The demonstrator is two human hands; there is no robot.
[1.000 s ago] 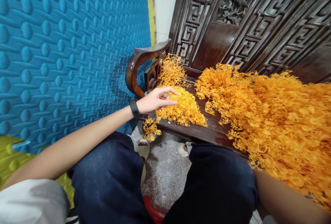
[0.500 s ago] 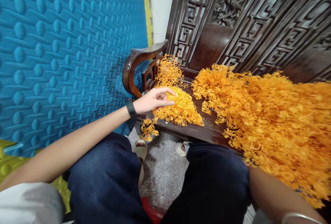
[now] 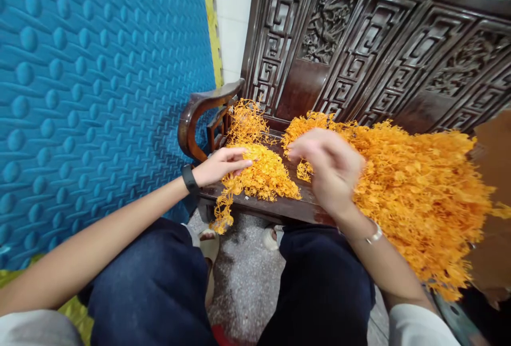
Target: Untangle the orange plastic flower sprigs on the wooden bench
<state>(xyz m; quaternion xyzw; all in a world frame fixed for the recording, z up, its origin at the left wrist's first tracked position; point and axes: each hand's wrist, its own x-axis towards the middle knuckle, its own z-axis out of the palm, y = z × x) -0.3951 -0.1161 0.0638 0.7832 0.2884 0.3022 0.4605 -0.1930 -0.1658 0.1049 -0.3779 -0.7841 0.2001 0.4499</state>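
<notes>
My left hand [image 3: 223, 165], a dark band at its wrist, is over the near-left part of the bench seat, at the edge of a small heap of yellow-orange plastic flowers [image 3: 269, 175]. Its fingers are curled with the thumb close to them. From beneath them a strand of orange plastic flowers [image 3: 222, 213] hangs over the seat's front edge. My right hand [image 3: 333, 167], blurred by motion, is raised between this heap and a much larger flower pile [image 3: 415, 191]. Its fingers are bent together and point left; whatever they may hold cannot be made out.
The dark wooden bench has a carved backrest [image 3: 305, 85] and a curved armrest [image 3: 189, 120] at left. More spindly orange pieces [image 3: 249, 122] lie by the armrest. A blue textured foam mat [image 3: 99, 90] stands at left. Brown cardboard [image 3: 493, 186] is at far right.
My right hand has come up from the lower right to over the bench. My left thumb and fingers are nearer together. The hanging strand reaches lower, and the view has shifted to the right.
</notes>
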